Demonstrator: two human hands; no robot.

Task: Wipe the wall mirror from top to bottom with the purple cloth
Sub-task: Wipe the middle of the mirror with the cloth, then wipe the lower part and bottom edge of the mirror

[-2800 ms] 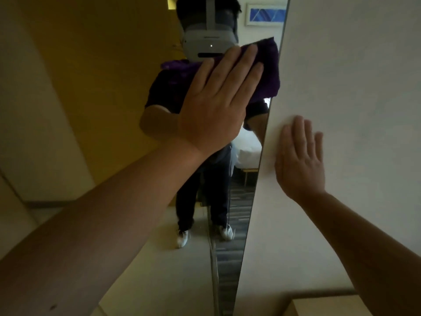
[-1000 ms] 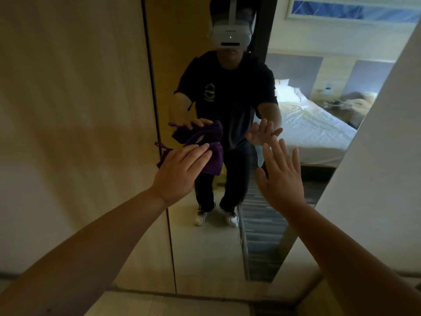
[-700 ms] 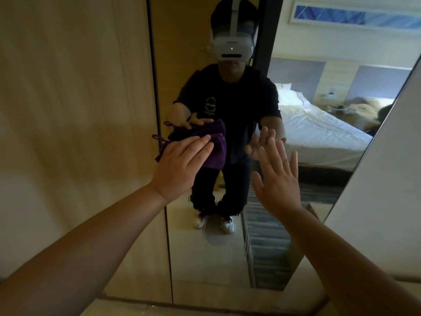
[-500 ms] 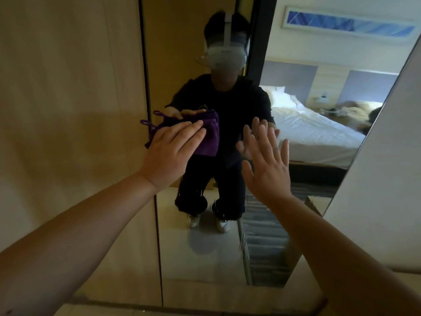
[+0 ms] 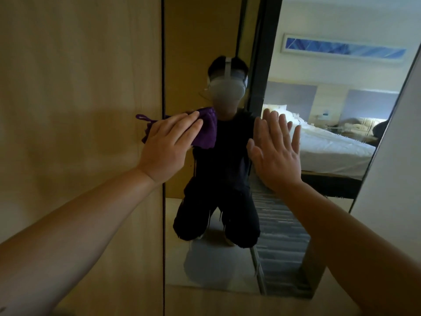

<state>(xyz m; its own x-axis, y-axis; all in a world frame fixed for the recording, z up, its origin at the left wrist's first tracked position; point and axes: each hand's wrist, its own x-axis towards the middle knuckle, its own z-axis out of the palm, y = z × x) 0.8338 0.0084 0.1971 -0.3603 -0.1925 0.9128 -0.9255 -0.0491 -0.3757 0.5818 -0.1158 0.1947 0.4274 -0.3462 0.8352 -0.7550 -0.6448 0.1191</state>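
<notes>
Head view showed the left hand (image 5: 166, 147) pressing the purple cloth (image 5: 206, 131) flat against the wall mirror (image 5: 227, 270) at its left edge, fingers straight over the fabric, a cloth loop (image 5: 143, 117) trailing onto the wooden panel (image 5: 79, 110). Beside it, the right hand (image 5: 275, 153) was spread wide with its palm toward the glass, holding nothing. A bed (image 5: 330, 149) appeared in the reflection.

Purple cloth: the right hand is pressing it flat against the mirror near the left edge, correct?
No. The head view shows the left hand pressing the purple cloth flat against the mirror near its left edge; the right hand holds nothing.
</notes>
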